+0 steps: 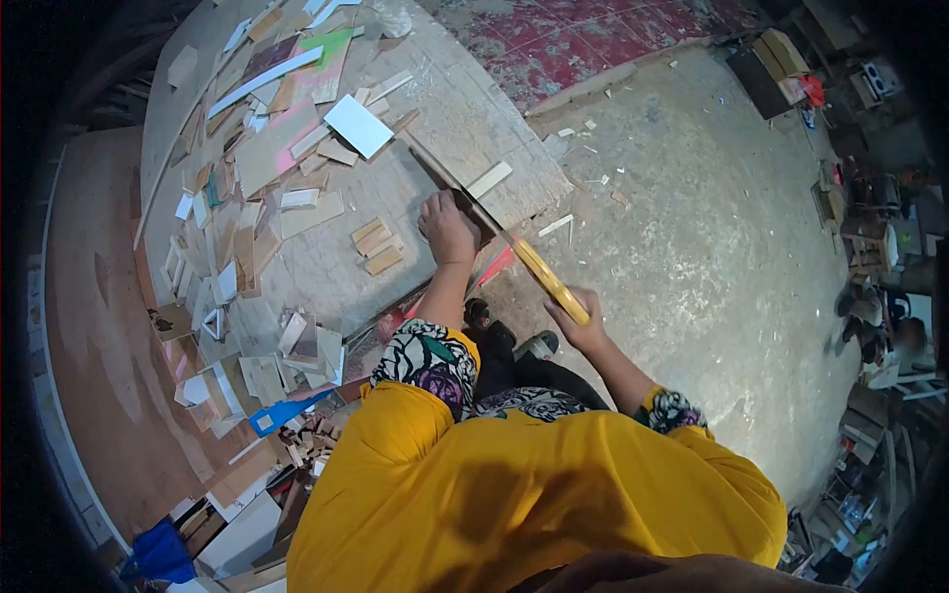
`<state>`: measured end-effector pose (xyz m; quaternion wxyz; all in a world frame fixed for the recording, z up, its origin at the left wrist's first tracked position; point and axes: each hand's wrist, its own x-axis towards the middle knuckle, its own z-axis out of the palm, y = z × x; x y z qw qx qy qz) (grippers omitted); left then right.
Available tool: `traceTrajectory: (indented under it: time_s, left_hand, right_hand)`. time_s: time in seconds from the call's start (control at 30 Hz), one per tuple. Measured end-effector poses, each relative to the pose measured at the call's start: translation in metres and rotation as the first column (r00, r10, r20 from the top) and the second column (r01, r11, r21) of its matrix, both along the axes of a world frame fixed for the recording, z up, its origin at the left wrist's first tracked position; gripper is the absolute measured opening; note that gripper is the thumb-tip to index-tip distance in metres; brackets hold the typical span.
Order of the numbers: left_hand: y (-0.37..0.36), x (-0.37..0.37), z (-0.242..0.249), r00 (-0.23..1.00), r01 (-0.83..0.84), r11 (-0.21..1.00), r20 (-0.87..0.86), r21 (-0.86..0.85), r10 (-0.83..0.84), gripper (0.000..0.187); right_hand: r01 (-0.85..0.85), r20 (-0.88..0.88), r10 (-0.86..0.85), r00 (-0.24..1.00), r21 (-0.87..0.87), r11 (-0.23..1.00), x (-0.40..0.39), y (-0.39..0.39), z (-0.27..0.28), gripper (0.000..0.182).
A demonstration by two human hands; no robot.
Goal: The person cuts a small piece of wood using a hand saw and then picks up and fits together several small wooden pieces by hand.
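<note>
My right hand [583, 314] is wrapped around the yellow handle [547, 278] of a handsaw, near its end. The saw's long blade [460, 188] reaches away to the left over the worktable [341, 282]. A pale wood strip [488, 180] lies across the table corner, with the blade passing over it. My left hand [450, 227] is closed and presses down just left of the blade, in line with this strip; my fingers hide its near end. Left of that hand, several short wood blocks [377, 247] lie together. Farther up is a white rectangular board piece [359, 127].
Wood offcuts [272, 148] cover the table's left side. A blue handsaw handle [267, 420] juts out by the near edge. Scraps lie on the concrete floor [692, 237]. A cardboard box [779, 54] stands at upper right, and a person [907, 338] is at far right.
</note>
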<state>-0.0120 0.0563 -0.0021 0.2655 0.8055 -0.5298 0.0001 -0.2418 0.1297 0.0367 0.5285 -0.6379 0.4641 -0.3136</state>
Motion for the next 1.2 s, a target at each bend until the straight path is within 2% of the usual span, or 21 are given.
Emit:
traceTrajectory:
  time_s: [0.1,0.2,0.27,0.37,0.4,0.47,0.57,0.63,0.7,0.73,0.77,0.83,0.9,0.97,1.03,1.13,1.2]
  left_hand:
    - [-0.001,0.0,0.003,1.0,0.021,0.999,-0.001,-0.033,-0.021,0.029]
    - [-0.002,0.003,0.002,0.999,0.043,0.998,-0.014,-0.038,-0.043,0.03]
    - [0.001,0.001,0.001,0.998,0.053,0.998,-0.022,-0.013,-0.054,0.03]
    - [-0.001,0.003,-0.001,0.999,0.043,0.998,0.017,-0.048,-0.042,0.029]
    - [-0.001,0.004,-0.002,0.999,0.032,0.999,0.03,-0.024,-0.032,0.029]
    - [-0.001,0.002,-0.001,0.999,0.023,1.0,0.048,-0.005,-0.023,0.029]
    - [-0.002,0.003,0.003,0.999,0.031,0.997,-0.026,-0.074,-0.033,0.03]
    - [-0.002,0.003,-0.001,0.999,0.036,0.999,-0.03,-0.034,-0.037,0.029]
    - [-0.003,0.004,-0.002,0.999,0.042,0.999,-0.01,-0.032,-0.042,0.028]
    - [-0.001,0.003,0.0,0.999,0.045,0.999,0.013,-0.028,-0.044,0.027]
    - [-0.002,0.002,0.001,0.999,0.04,0.999,0.007,-0.028,-0.04,0.027]
    - [-0.001,0.002,0.004,0.999,0.038,0.999,-0.023,-0.012,-0.038,0.025]
    - [0.001,0.002,-0.002,1.0,0.026,1.0,-0.002,0.008,-0.026,0.026]
    - [-0.002,0.001,-0.001,1.0,0.003,1.0,0.031,-0.018,-0.003,0.028]
    - [0.0,-0.001,0.005,1.0,0.018,0.999,0.001,-0.038,-0.018,0.029]
    - [-0.002,0.002,0.003,0.998,0.056,0.995,-0.03,-0.083,-0.059,0.03]
    - [0.001,0.004,-0.001,0.995,0.092,0.991,-0.033,-0.098,-0.096,0.03]
  right_hand:
    - [-0.015,-0.004,0.014,1.0,-0.224,0.975,-0.029,0.024,0.007,0.019]
    - [-0.1,-0.097,0.074,0.993,-0.305,0.947,-0.017,0.016,0.007,0.018]
    - [0.013,-0.034,-0.018,0.999,-0.131,0.991,0.016,-0.01,0.002,0.019]
    - [-0.037,0.007,0.038,0.999,-0.081,0.996,0.036,-0.032,0.009,0.019]
    - [-0.071,-0.017,0.069,0.997,-0.179,0.981,0.031,-0.03,0.003,0.017]
    - [-0.05,0.0,0.051,0.999,-0.155,0.987,0.015,-0.016,0.009,0.015]
    - [-0.04,0.008,0.041,0.999,-0.149,0.988,0.004,0.004,0.009,0.013]
    - [-0.049,-0.01,0.048,0.999,-0.157,0.986,0.006,0.005,0.004,0.013]
    - [-0.066,-0.112,0.036,0.993,-0.271,0.96,0.023,-0.005,-0.005,0.014]
    - [-0.049,-0.024,0.045,0.999,-0.22,0.974,0.031,-0.014,0.002,0.015]
    - [-0.055,-0.03,0.05,0.998,-0.219,0.974,0.038,-0.022,0.004,0.015]
    - [-0.036,0.063,0.042,0.997,-0.092,0.995,0.045,-0.028,0.006,0.016]
    - [-0.028,0.083,0.038,0.996,-0.124,0.992,0.039,-0.018,0.001,0.017]
    - [-0.019,0.008,0.022,1.0,-0.261,0.965,0.015,0.002,-0.005,0.016]
    - [-0.09,-0.111,0.056,0.992,-0.327,0.941,-0.022,0.029,-0.014,0.015]
    - [-0.123,-0.167,0.072,0.983,-0.318,0.94,-0.034,0.04,0.003,0.015]
    - [-0.066,-0.184,-0.001,0.983,-0.357,0.932,-0.012,0.023,0.003,0.016]
